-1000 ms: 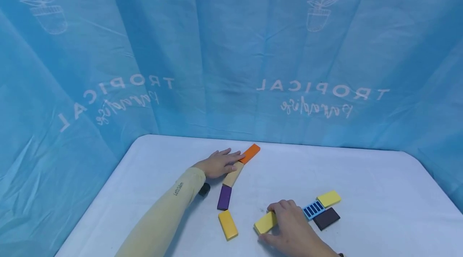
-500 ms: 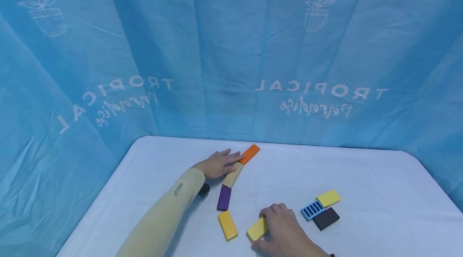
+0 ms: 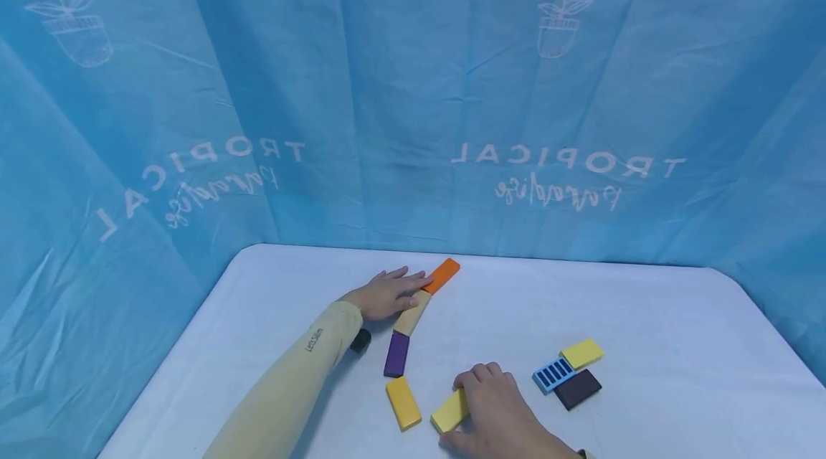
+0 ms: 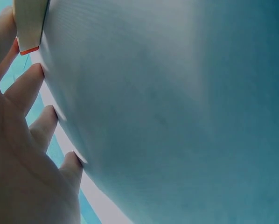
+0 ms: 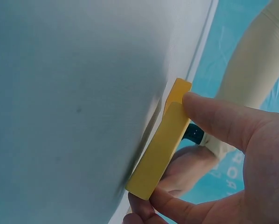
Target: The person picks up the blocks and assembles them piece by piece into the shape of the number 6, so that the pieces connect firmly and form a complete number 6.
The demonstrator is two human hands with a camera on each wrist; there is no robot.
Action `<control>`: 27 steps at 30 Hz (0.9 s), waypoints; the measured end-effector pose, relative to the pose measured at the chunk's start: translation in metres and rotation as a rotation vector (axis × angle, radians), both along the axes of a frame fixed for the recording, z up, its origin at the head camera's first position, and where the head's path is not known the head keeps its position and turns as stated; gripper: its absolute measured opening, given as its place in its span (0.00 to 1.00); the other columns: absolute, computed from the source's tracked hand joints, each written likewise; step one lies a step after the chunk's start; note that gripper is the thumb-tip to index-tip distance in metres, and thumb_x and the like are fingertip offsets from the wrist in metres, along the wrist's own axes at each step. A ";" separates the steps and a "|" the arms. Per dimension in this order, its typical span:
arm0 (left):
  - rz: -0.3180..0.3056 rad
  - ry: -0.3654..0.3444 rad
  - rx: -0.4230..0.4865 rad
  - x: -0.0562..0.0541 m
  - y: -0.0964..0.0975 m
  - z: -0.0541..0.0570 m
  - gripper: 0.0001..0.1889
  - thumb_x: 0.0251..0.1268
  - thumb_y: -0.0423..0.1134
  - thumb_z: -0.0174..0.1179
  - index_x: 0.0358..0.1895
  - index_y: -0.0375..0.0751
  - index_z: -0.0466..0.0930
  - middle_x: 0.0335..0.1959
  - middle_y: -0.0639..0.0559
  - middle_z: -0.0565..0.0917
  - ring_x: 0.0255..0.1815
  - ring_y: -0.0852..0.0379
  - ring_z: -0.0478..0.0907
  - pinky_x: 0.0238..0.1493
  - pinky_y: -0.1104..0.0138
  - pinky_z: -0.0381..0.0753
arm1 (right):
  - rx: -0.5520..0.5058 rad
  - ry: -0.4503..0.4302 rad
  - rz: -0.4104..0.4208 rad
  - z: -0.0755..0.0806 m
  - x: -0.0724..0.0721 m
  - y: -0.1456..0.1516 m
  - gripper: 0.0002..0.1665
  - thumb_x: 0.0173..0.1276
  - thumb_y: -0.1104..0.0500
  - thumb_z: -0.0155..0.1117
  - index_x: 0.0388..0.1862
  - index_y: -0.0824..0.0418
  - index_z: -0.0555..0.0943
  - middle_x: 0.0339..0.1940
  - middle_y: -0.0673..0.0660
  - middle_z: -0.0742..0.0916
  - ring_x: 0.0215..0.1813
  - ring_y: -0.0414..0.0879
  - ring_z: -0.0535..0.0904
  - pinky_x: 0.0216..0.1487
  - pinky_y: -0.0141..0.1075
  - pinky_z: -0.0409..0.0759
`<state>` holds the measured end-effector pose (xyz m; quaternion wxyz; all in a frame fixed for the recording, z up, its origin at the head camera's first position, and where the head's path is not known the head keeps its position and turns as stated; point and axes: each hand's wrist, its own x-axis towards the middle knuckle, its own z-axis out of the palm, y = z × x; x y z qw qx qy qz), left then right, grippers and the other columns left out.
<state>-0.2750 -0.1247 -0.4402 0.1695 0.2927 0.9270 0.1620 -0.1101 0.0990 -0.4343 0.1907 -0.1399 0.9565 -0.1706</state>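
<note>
My left hand lies with spread, fairly straight fingers by a tan block and an orange block, touching both. In the left wrist view the left fingertips rest on the white tabletop. A purple block and an amber block continue the curved line toward the front. Right of the amber block, my right hand pinches a pale yellow block between thumb and fingers, close to the tabletop. A small gap separates the two yellowish blocks; the hand hides the pale one's right end.
A loose group lies farther right: a yellow block, a light blue block with dark bars and a black block. Blue printed curtains stand behind and beside the white table.
My right hand has slid left with the pale yellow block, away from the blue-barred block and nearer the amber one. The left hand stays at the orange and tan blocks.
</note>
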 end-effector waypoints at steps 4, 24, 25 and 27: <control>-0.001 -0.006 -0.002 -0.001 0.001 -0.002 0.29 0.82 0.53 0.44 0.81 0.58 0.54 0.81 0.58 0.55 0.83 0.47 0.43 0.79 0.45 0.40 | 0.008 0.007 0.010 0.001 0.001 -0.002 0.38 0.49 0.35 0.80 0.50 0.59 0.82 0.45 0.55 0.82 0.45 0.50 0.71 0.53 0.51 0.75; 0.011 -0.006 -0.001 -0.001 0.001 0.000 0.30 0.81 0.53 0.46 0.81 0.58 0.54 0.81 0.56 0.56 0.82 0.46 0.43 0.78 0.45 0.40 | 0.067 0.049 0.054 0.001 0.000 -0.005 0.42 0.48 0.30 0.77 0.50 0.58 0.82 0.42 0.52 0.82 0.42 0.47 0.70 0.48 0.47 0.75; 0.008 -0.005 0.002 -0.001 0.001 -0.001 0.30 0.81 0.53 0.46 0.81 0.57 0.55 0.81 0.56 0.56 0.82 0.45 0.43 0.78 0.44 0.41 | 0.073 0.054 0.055 0.001 0.001 -0.005 0.42 0.48 0.29 0.77 0.50 0.58 0.82 0.42 0.52 0.82 0.42 0.47 0.70 0.48 0.47 0.75; 0.005 -0.008 0.002 -0.002 0.001 -0.001 0.30 0.81 0.53 0.46 0.81 0.57 0.54 0.81 0.56 0.56 0.82 0.45 0.43 0.78 0.44 0.41 | 0.083 0.061 0.057 0.001 0.001 -0.007 0.42 0.47 0.29 0.77 0.49 0.58 0.82 0.41 0.52 0.82 0.42 0.47 0.70 0.48 0.47 0.75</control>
